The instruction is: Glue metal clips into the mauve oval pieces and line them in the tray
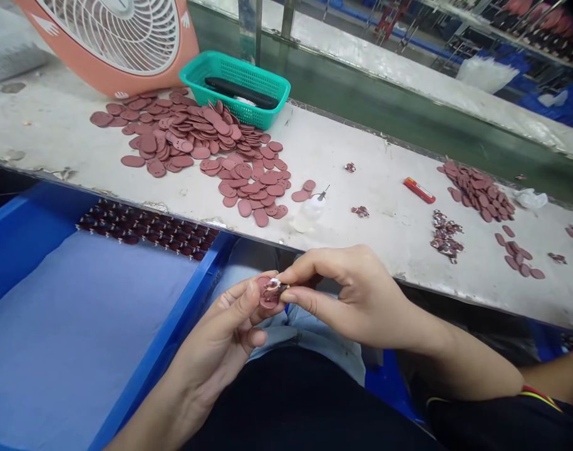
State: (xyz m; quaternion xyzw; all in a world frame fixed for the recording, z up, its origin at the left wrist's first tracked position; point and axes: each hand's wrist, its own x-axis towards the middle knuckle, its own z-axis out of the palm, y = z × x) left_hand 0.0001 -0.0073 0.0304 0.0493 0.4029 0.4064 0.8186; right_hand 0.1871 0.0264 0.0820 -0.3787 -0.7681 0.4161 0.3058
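Over my lap, my left hand (234, 313) is closed with thumb and fingers around a small reddish-brown oval sole (266, 299). My right hand (342, 291) pinches a small brown and white strap piece (277, 286) against the face of the sole. The fingertips hide part of where the two pieces meet. Beyond my hands, a pile of matching oval soles (192, 134) spreads over the white table (342, 213). A small white bottle with a needle tip (310, 210) stands close to the table's front edge. Small clusters of strap pieces (446, 238) lie to the right.
A green basket (281, 100) holding a dark object stands behind the pile, beside an orange fan (187, 37). A blue tray (173, 338) on the left holds rows of assembled pieces (149, 228). A red lighter-like item (418, 190) and more soles (483, 191) lie right. Another person's arm (558, 376) shows at right.
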